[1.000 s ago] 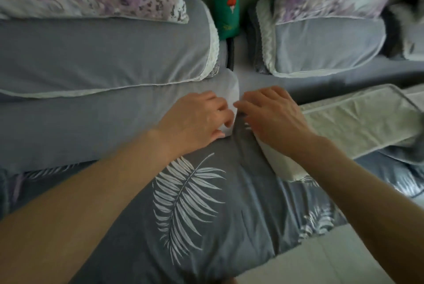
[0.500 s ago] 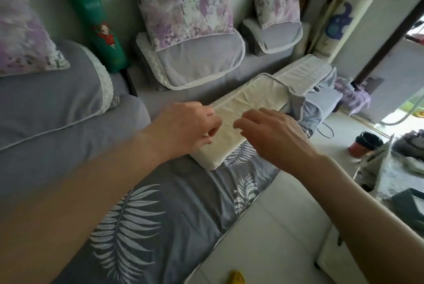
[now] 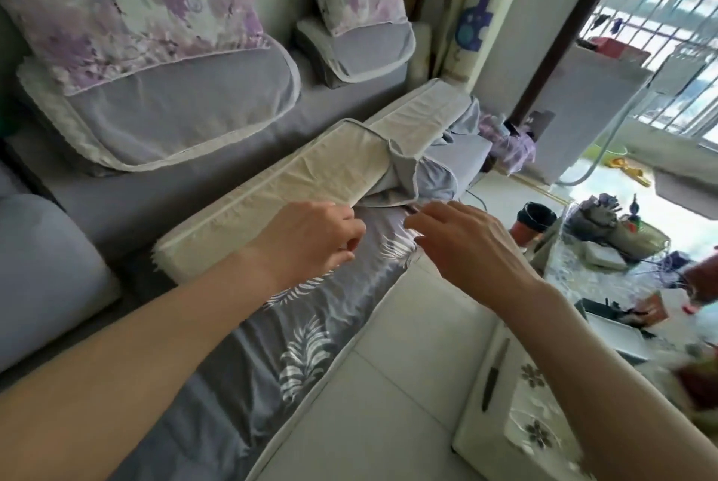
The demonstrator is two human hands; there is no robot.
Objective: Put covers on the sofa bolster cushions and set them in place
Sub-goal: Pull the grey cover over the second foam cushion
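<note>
Cream cotton, wrinkled and piped along its edges, wraps the bare bolster cushion [image 3: 279, 204], which lies lengthwise along the front edge of the sofa seat [image 3: 217, 185], with its grey cover [image 3: 421, 173] bunched only over the far end. The main risk, as I judge it, is that the cover snags or twists on the cushion's corner when pulled, because so much loose cloth is gathered in folds there; pulling on one side only could drag the cushion off the front edge onto the floor. The left hand [image 3: 311, 239] hovers over the cushion's near long edge, fingers curled in toward the palm; whether it pinches any cloth I cannot tell. The right hand [image 3: 462, 243] hangs just beside it above the leaf-printed sheet [image 3: 307, 356], fingers loosely bent, fingertips close to the cover's hem but seemingly gripping nothing. A second bare cushion [image 3: 423, 107] lies further along the seat, toward its far end.
</note>
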